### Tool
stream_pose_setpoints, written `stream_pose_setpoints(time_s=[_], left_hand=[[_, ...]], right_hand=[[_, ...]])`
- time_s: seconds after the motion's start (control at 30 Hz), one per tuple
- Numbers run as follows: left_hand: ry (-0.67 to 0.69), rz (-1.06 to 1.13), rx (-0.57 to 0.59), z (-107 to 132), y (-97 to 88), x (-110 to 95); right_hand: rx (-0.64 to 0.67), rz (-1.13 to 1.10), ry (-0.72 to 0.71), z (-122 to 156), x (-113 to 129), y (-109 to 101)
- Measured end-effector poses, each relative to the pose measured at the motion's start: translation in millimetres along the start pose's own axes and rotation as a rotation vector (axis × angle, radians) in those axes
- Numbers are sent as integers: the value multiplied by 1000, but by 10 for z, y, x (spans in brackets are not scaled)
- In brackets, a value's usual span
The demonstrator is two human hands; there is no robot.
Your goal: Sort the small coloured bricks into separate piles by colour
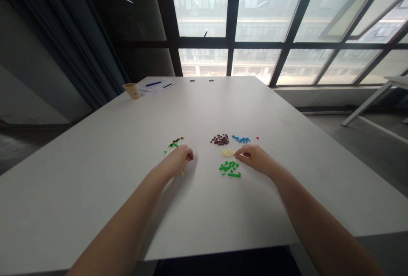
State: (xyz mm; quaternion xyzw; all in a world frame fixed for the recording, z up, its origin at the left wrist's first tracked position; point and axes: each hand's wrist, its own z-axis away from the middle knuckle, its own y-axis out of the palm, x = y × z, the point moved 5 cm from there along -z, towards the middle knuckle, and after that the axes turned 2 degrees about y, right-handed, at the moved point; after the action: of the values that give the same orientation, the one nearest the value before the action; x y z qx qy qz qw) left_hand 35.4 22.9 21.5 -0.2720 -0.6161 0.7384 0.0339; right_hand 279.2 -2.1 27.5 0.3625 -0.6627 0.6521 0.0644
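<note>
My right hand (pixel 250 156) reaches with pinched fingertips to the right edge of a small pile of pale yellow bricks (pixel 227 153). Whether a piece sits between those fingertips is too small to tell. Left of the piles, my left hand (pixel 184 157) is curled closed above the table, and what it may hold is hidden. Just beyond it lie mixed green bricks (pixel 173 145) and dark brown ones (pixel 176 141), partly covered by the hand. Around the yellow pile are green bricks (pixel 228 167) nearer me, brown bricks (pixel 220 139) behind, and blue bricks (pixel 241 139) at the back right.
One red piece (pixel 257 138) lies right of the blue bricks. A paper cup (pixel 132 91) stands at the table's far left, beside papers (pixel 159 85) with a blue pen (pixel 153 83). The white table (pixel 216 110) runs back towards large windows.
</note>
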Motion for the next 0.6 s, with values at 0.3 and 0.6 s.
stream_pose_setpoints(time_s=[0.3,0.6], left_hand=[[-144,-134,65,36,21,83],[-128,-98,-71,-82,80,159]], right_hand=[[-7,3,3,1,-6,-10],[9,7,5,-1,7,-11]])
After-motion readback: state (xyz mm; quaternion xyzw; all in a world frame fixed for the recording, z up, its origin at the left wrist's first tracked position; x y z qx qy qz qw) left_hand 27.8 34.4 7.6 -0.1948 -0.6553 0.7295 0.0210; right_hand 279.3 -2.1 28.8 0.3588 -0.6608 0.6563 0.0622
